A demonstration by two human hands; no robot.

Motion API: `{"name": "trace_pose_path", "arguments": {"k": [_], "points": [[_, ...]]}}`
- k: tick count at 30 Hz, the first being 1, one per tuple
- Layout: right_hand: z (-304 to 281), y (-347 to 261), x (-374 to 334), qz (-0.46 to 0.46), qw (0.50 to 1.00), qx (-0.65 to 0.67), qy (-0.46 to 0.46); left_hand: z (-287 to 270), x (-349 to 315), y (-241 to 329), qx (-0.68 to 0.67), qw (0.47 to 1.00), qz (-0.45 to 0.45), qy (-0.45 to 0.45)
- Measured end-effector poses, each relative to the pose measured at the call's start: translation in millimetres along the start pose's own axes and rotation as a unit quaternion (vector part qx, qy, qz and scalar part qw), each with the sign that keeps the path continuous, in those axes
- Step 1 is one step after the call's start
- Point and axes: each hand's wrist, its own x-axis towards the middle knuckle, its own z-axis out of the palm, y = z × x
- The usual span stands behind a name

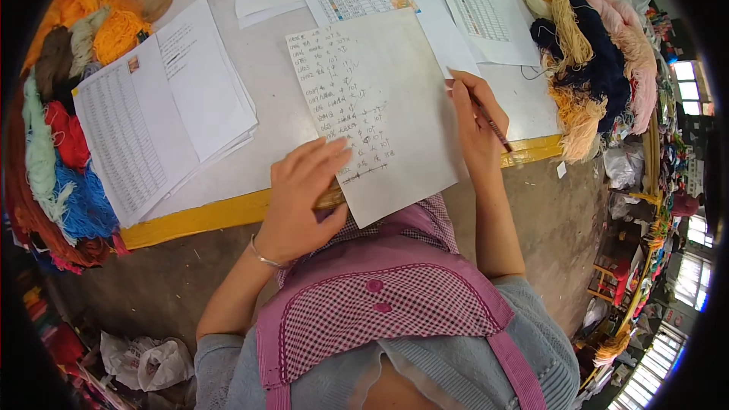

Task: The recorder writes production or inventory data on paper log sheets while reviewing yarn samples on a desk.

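A sheet of paper (pixel 414 106) with a handwritten list down its left side lies in front of me, its near corner jutting past the table's edge. My left hand (pixel 307 190) rests at the sheet's lower left, fingers stretched out over the writing and thumb apart. At the sheet's right edge, my right hand (pixel 478 118) grips a dark pencil (pixel 492 123), which slants down to the right across the hand. Some lower lines of the list are crossed out.
Printed sheets (pixel 182 99) are stacked at the left, with more charts (pixel 486 11) at the back. Skeins of coloured yarn (pixel 76 190) line the left side; further yarn bundles (pixel 588 68) hang over the right corner. The table has a yellow edge (pixel 197 224). A plastic bag (pixel 144 361) lies low at left.
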Motion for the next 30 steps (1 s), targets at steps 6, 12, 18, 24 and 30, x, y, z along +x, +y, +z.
{"name": "trace_pose_path", "arguments": {"k": [6,12,18,24,30], "points": [[-4,0,-2,-0.059,0.976,-0.211,-0.015,0,-2,-9,-0.467,0.852,-0.223,0.072],[2,1,-4,-0.115,0.958,-0.262,-0.007,11,10,-9,-0.485,0.829,-0.263,0.096],[0,2,-3,-0.149,0.945,-0.29,0.001,15,26,-8,-0.366,0.876,-0.309,0.052],[-20,12,17,-0.219,0.898,-0.375,0.066,13,21,-16,-0.392,0.862,-0.311,0.085],[-22,40,28,-0.174,0.893,-0.415,0.015,-5,13,-41,-0.359,0.867,-0.299,0.174]]}}
